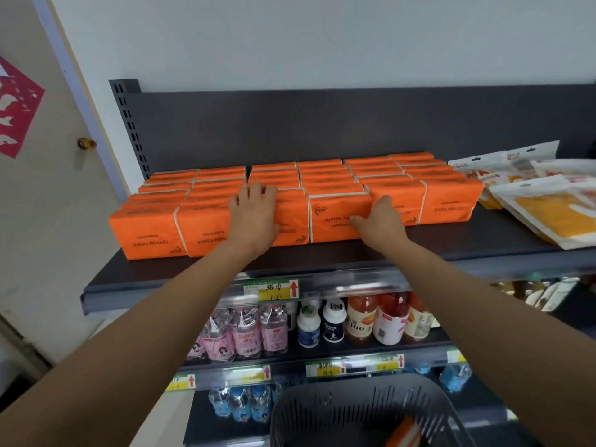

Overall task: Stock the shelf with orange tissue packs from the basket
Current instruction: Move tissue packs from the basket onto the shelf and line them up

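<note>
Shelf (419, 248): carrying orange tissue packs (338, 217), long axes running 9-to-3.
Hands: left hand (254, 216), right hand (379, 222) lying flat, apart, pressing front packs.
Basket (322, 412): waiting at 6 o'clock, one pack (404, 433) (right hand probably nearer).

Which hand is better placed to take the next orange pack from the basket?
Probably the right hand. The basket sits low and nearer the right arm, and its orange pack lies on that side. The left hand would have to cross over.
</note>
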Action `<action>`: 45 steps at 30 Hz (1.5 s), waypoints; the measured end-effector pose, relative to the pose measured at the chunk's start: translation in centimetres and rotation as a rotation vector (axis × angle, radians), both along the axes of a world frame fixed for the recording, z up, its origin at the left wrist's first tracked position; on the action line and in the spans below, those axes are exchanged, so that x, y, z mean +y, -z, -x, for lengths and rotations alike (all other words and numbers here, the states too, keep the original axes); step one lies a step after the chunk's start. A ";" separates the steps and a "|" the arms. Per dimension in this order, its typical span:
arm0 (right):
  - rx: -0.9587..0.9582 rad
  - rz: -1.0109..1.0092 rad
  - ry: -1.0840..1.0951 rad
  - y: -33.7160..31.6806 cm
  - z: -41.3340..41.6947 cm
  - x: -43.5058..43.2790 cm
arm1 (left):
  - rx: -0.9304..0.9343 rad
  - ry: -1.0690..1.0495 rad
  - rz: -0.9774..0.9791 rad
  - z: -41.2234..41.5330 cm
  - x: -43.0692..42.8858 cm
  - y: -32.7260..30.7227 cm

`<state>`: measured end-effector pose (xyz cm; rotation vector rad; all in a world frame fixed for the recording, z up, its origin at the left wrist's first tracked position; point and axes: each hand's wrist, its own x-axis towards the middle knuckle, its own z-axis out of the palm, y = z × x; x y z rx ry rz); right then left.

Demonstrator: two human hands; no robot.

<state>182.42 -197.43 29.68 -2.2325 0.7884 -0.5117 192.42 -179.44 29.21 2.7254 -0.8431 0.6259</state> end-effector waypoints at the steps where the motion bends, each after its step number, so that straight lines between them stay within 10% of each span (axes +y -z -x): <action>1: -0.022 0.004 0.007 0.2 0.6 0.0 | -0.025 0.021 0.043 0.7 -0.2 -0.1; 13: -0.290 0.212 -0.063 3.1 10.4 0.7 | 0.083 0.505 0.186 13.5 -4.8 5.6; 22: 0.203 0.172 -0.228 15.0 15.0 -1.8 | 0.828 0.359 -0.208 16.6 -6.8 17.9; 33: 0.962 -0.073 -0.566 30.7 15.0 -3.3 | 1.151 0.212 -0.631 20.5 -2.5 33.2; 45: 1.006 -0.116 -0.537 38.9 14.9 -3.3 | 1.454 0.055 -0.650 22.2 -1.3 39.6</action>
